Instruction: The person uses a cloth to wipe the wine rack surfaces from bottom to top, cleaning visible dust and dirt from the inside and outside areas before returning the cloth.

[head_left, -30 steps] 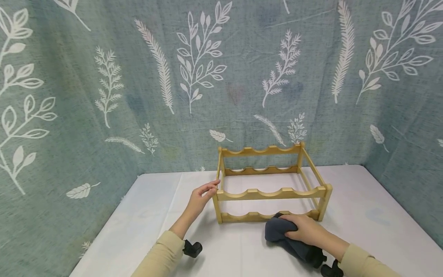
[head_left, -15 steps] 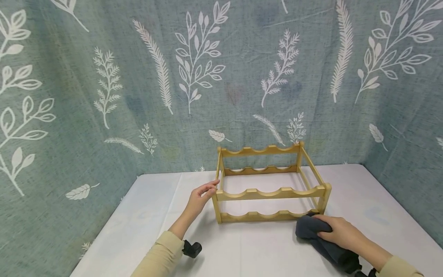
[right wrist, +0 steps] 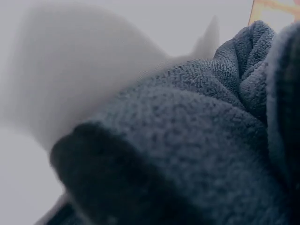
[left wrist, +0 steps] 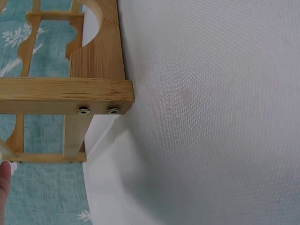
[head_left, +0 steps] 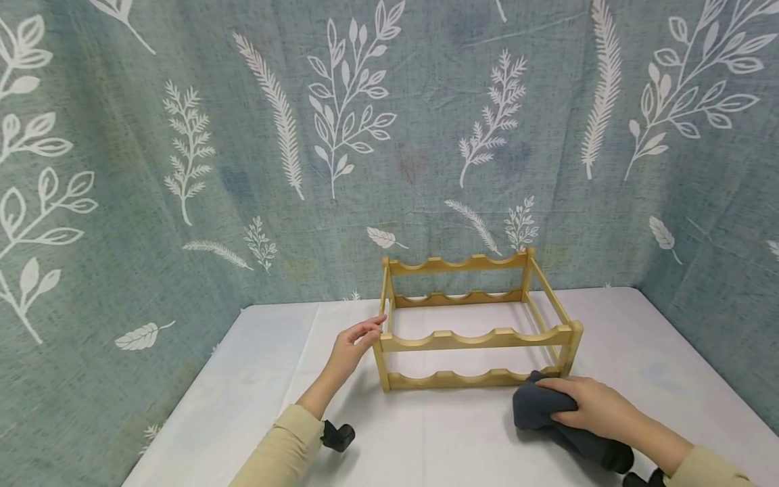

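Note:
A light wooden wine rack (head_left: 462, 340) with scalloped rails stands on the white table; screw heads show on its post in the left wrist view. My left hand (head_left: 351, 345) holds it at the upper front-left corner, thumb and fingers about the top; one fingertip (left wrist: 4, 173) shows at the left wrist view's edge. My right hand (head_left: 599, 406) grips a bunched dark blue-grey cloth (head_left: 541, 409) against the right end of the lower front rail. Up close, the cloth (right wrist: 187, 112) has a fuzzy, towel-like weave and fills much of the right wrist view.
The white-covered table (head_left: 274, 358) reaches back to a grey-green curtain (head_left: 420, 135) with white leaf prints, which also encloses both sides. Small black wrist mounts (head_left: 337, 437) sit beneath the sleeves.
My right hand has slid the cloth rightward along the lower front rail, then shifted slightly back left in the last half second. My left hand and the rack have stayed put.

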The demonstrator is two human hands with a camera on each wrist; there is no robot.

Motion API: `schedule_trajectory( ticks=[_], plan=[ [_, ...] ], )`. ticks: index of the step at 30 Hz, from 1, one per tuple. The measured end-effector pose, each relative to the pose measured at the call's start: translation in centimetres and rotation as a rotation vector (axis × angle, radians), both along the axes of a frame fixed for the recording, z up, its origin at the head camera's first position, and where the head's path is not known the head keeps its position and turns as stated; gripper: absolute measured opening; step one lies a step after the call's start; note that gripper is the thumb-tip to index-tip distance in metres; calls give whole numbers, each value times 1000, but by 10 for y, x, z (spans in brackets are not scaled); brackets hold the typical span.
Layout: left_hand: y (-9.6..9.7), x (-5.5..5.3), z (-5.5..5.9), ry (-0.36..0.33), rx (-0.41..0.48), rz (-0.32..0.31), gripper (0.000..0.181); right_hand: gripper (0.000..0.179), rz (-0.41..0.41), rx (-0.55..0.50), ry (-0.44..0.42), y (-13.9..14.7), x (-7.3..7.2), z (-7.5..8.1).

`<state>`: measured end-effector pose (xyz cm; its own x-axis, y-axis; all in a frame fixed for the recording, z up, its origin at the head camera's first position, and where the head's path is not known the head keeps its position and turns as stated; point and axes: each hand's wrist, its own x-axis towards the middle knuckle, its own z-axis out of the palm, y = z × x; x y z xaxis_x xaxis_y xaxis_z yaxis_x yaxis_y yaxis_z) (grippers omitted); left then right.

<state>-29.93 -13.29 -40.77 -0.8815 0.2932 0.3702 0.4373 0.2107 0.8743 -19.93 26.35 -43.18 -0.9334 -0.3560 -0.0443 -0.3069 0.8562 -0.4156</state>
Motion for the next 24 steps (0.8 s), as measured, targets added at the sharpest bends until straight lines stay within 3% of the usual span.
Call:
schedule_trajectory(
  ticks=[6, 14, 19, 24],
  plan=[
    [-2, 1, 0, -4, 18, -1, 18, 50, 141, -28, 41, -58, -16, 3],
    [0, 1, -3, 1, 13, -15, 17, 49, 214, 42, 133, -150, -40, -6],
    [-1, 1, -4, 0, 15, -10, 17, 49, 225, 91, 205, -194, -48, -11],
    [-2, 2, -2, -6, 18, -4, 17, 48, 177, 139, 238, -208, -50, -14]
  ],
)
